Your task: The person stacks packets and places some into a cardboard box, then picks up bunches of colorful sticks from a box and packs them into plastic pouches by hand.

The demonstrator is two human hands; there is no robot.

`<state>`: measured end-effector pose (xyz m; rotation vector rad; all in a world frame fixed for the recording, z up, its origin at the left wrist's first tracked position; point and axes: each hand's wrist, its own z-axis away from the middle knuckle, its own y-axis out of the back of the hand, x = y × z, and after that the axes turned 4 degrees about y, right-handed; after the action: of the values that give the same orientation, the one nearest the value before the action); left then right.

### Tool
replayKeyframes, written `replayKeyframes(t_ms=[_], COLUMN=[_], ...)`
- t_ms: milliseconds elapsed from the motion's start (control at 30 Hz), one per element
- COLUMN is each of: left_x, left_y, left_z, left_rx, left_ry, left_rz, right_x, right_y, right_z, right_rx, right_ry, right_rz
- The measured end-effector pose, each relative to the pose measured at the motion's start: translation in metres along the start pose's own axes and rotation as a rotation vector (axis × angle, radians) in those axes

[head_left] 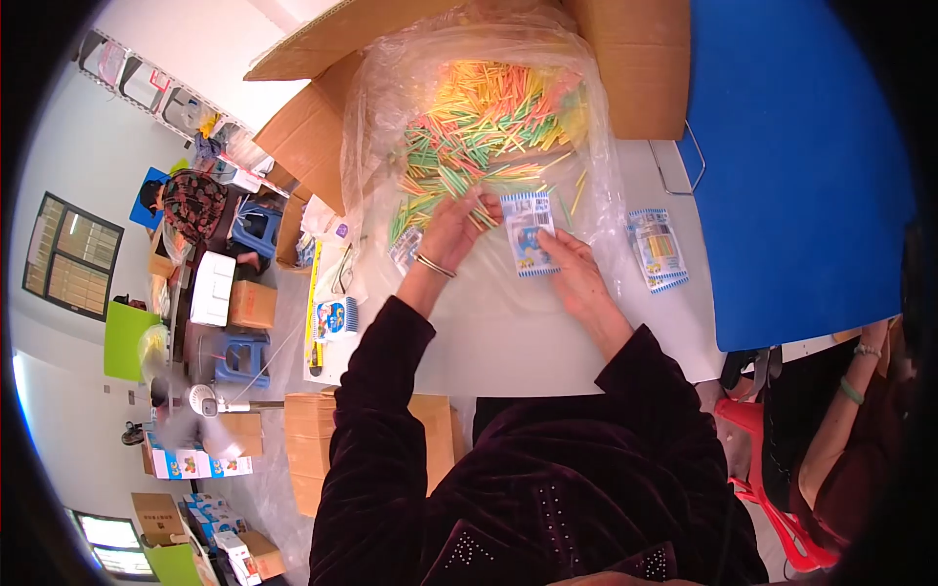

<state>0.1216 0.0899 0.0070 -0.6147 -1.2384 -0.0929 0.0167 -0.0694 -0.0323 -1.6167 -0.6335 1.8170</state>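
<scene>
My left hand (455, 230) is closed round a small bunch of thin coloured sticks (480, 212), at the near edge of a big heap of such sticks (498, 112). The heap of green, yellow, orange and pink sticks lies on a clear plastic sheet (376, 107). In my right hand (576, 264) is a small blue-and-white printed packet (531, 234), pinched at its right side. The two hands are close together but apart. Under my left wrist another small packet (405, 249) lies partly hidden. To the right, a few packets with sticks in them (657, 249) lie stacked.
An open cardboard box (635, 68) stands behind the heap. A blue board (801, 176) covers the right side. At the left edge sit a printed packet stack (335, 318) and a yellow ruler (315, 313). Another person's arm (845, 410) shows at the right; someone else (193, 205) is far left.
</scene>
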Motion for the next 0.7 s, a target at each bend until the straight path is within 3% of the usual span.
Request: replayKeyframes(t_ms=[67,233,500,700], left_x=[-0.022,-0.051,-0.076,-0.074], left_y=[-0.010,-0.045,-0.066,-0.065], left_z=[0.001,0.008,0.011,0.007], left_rx=[-0.008,0.098,0.147,0.251], left_ry=[-0.053,-0.207,-0.334,-0.280], left_rz=[0.173,0.206,0.162,0.168], right_x=[0.006,0.023,0.027,0.015], right_y=[-0.003,-0.008,-0.010,-0.011], right_z=[-0.007,-0.027,-0.026,-0.018], right_rx=[0.061,0.150,0.209,0.176], right_ry=[-0.005,0.017,0.058,0.104], right_rz=[-0.170,-0.571,-0.579,-0.433])
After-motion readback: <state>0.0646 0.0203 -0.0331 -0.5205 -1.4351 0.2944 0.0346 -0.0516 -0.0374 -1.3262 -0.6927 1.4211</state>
